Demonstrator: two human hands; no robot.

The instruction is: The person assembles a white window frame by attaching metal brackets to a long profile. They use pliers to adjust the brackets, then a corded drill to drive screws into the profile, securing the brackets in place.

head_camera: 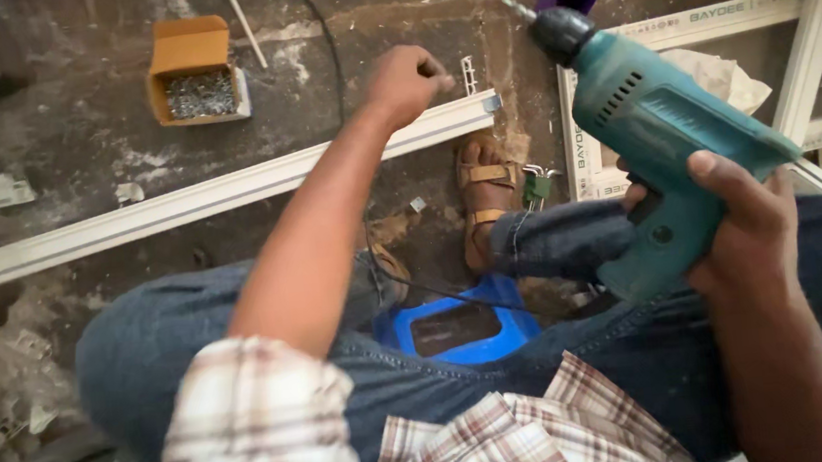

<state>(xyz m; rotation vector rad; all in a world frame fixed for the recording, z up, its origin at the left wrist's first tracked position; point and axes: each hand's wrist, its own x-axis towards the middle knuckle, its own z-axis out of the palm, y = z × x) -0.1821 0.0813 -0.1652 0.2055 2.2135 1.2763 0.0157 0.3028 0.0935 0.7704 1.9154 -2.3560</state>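
A plaid shirt (279,424) and jeans-clad knees are seen nearest the camera, above a blue stool (461,329). A teal power drill (663,136) is gripped by the right hand (746,219), fingers wrapped around its handle, bit raised clear of the work. The left hand (405,83) is closed on the end of a white plastic strip (217,194) lying on the floor; whether something small is pinched cannot be told. A box of screws (197,73) stands well beyond the left fingers. No screw is seen driven into the strip; fastening is judged not yet started.
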